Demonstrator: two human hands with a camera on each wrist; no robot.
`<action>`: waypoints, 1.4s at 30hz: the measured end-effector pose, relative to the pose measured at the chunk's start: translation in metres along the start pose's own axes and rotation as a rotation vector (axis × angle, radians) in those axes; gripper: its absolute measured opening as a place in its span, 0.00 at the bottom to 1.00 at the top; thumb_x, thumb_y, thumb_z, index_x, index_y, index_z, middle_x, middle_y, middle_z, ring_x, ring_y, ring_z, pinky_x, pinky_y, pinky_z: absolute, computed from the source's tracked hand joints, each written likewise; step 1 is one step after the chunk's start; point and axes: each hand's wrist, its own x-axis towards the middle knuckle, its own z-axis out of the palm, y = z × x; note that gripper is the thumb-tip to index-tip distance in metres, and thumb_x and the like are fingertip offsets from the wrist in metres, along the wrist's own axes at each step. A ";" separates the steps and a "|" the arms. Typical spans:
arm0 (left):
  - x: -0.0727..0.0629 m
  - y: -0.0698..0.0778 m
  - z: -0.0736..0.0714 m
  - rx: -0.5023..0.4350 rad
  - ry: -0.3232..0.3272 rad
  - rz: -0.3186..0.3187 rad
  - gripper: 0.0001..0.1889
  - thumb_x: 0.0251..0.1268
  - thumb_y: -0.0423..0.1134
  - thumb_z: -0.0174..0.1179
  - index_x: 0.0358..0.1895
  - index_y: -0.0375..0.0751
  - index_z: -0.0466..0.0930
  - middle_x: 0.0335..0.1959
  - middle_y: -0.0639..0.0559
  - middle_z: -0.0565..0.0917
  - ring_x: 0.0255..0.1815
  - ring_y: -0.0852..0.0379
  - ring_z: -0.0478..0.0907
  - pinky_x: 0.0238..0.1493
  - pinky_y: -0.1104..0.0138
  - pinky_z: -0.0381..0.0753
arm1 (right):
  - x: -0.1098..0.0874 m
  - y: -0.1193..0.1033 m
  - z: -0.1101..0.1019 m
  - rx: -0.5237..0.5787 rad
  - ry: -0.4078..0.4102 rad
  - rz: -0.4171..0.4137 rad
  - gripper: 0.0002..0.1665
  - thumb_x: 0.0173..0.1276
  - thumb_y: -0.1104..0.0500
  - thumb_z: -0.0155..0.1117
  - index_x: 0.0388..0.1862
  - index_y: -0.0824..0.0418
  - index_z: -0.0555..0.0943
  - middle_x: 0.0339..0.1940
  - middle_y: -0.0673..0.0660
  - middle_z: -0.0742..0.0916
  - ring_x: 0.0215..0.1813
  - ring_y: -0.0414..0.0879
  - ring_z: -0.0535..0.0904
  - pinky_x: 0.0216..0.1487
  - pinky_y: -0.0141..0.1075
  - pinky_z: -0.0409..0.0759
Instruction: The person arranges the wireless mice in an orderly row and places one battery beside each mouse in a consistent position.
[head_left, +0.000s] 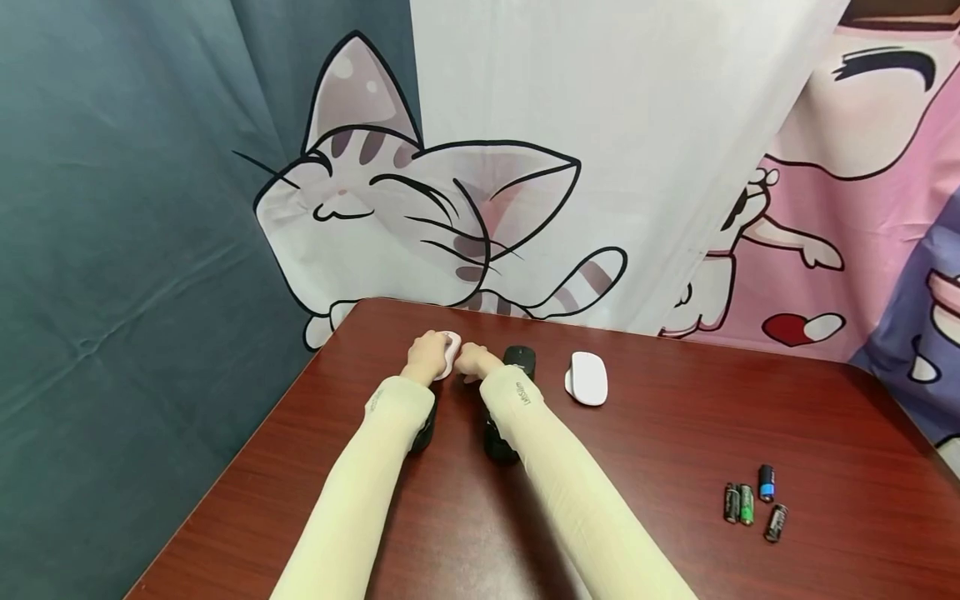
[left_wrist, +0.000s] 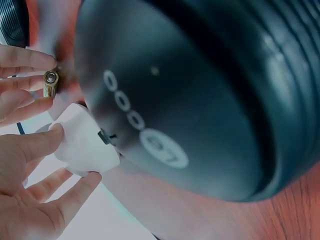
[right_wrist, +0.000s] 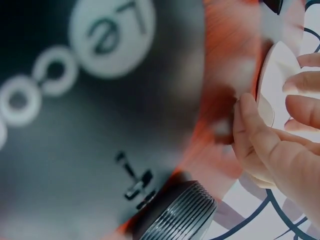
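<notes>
My left hand [head_left: 426, 354] grips a white computer mouse [head_left: 450, 354] near the far left part of the table. In the left wrist view, its thumb and fingers hold the edges of this mouse [left_wrist: 87, 142]. Close beside it, my right hand [head_left: 478, 361] pinches a small cylindrical battery [left_wrist: 50, 84], whose end faces that camera. The right wrist view shows the mouse [right_wrist: 277, 70] tilted, near the right fingertips [right_wrist: 245, 107]; the battery cannot be made out clearly there.
A black mouse [head_left: 520, 358] lies just right of my right hand, and another white mouse [head_left: 588, 379] farther right. Several loose batteries [head_left: 746, 504] lie at the table's right. Black rounded wrist devices [head_left: 498, 442] hang under both forearms. Printed cloth [head_left: 525, 83] hangs behind the table.
</notes>
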 end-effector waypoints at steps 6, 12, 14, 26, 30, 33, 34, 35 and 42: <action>0.000 0.000 -0.001 0.011 -0.009 0.012 0.20 0.61 0.33 0.59 0.58 0.44 0.78 0.56 0.37 0.77 0.54 0.36 0.75 0.50 0.50 0.78 | 0.018 0.009 0.006 0.074 -0.040 0.021 0.16 0.57 0.66 0.54 0.47 0.66 0.74 0.50 0.63 0.76 0.36 0.51 0.79 0.35 0.38 0.82; -0.001 -0.002 -0.003 0.020 -0.008 0.065 0.20 0.60 0.31 0.59 0.57 0.41 0.78 0.55 0.37 0.77 0.53 0.37 0.76 0.51 0.52 0.77 | 0.086 0.046 0.023 0.170 -0.109 -0.013 0.06 0.58 0.69 0.48 0.32 0.60 0.71 0.27 0.56 0.72 0.23 0.49 0.74 0.26 0.38 0.79; 0.000 -0.003 -0.003 0.020 -0.008 0.080 0.20 0.60 0.30 0.60 0.57 0.40 0.78 0.55 0.36 0.77 0.53 0.37 0.76 0.51 0.53 0.77 | 0.083 0.046 0.021 0.145 -0.106 -0.025 0.06 0.58 0.68 0.47 0.30 0.59 0.70 0.25 0.55 0.71 0.21 0.49 0.74 0.25 0.38 0.79; 0.008 -0.010 -0.003 0.009 -0.031 0.090 0.24 0.51 0.29 0.66 0.56 0.41 0.79 0.55 0.37 0.77 0.53 0.35 0.76 0.52 0.51 0.77 | -0.018 0.013 -0.051 0.055 -0.117 -0.104 0.32 0.66 0.68 0.48 0.69 0.57 0.65 0.68 0.53 0.71 0.47 0.46 0.80 0.42 0.39 0.81; 0.008 -0.011 -0.005 0.021 -0.051 0.105 0.23 0.53 0.30 0.66 0.56 0.40 0.78 0.56 0.36 0.76 0.54 0.36 0.76 0.53 0.51 0.76 | -0.044 0.018 -0.081 -0.076 -0.082 -0.219 0.35 0.64 0.69 0.44 0.72 0.60 0.60 0.73 0.60 0.63 0.50 0.46 0.80 0.42 0.37 0.80; 0.008 -0.011 -0.007 0.016 -0.063 0.108 0.23 0.53 0.30 0.66 0.56 0.39 0.78 0.57 0.35 0.75 0.55 0.36 0.75 0.54 0.51 0.76 | -0.097 0.005 -0.108 -0.092 -0.043 -0.269 0.35 0.62 0.70 0.43 0.71 0.62 0.61 0.71 0.66 0.65 0.44 0.46 0.79 0.40 0.36 0.78; 0.008 -0.012 -0.008 0.013 -0.067 0.108 0.23 0.53 0.30 0.65 0.57 0.38 0.78 0.57 0.35 0.75 0.56 0.36 0.75 0.54 0.51 0.76 | -0.112 0.003 -0.117 -0.074 -0.021 -0.298 0.34 0.61 0.70 0.44 0.70 0.62 0.63 0.68 0.68 0.68 0.39 0.45 0.79 0.37 0.35 0.78; 0.008 -0.012 -0.009 0.008 -0.069 0.109 0.24 0.53 0.30 0.65 0.57 0.38 0.78 0.58 0.35 0.75 0.56 0.36 0.74 0.55 0.51 0.75 | -0.135 -0.006 -0.125 -0.054 0.009 -0.303 0.33 0.62 0.70 0.44 0.69 0.64 0.64 0.64 0.70 0.70 0.38 0.48 0.79 0.38 0.36 0.79; 0.008 -0.012 -0.010 0.011 -0.089 0.129 0.24 0.53 0.31 0.65 0.57 0.38 0.77 0.59 0.34 0.74 0.59 0.37 0.73 0.55 0.51 0.74 | -0.228 -0.023 -0.160 0.055 0.319 -0.400 0.18 0.69 0.67 0.47 0.54 0.72 0.75 0.49 0.71 0.82 0.32 0.49 0.83 0.38 0.41 0.83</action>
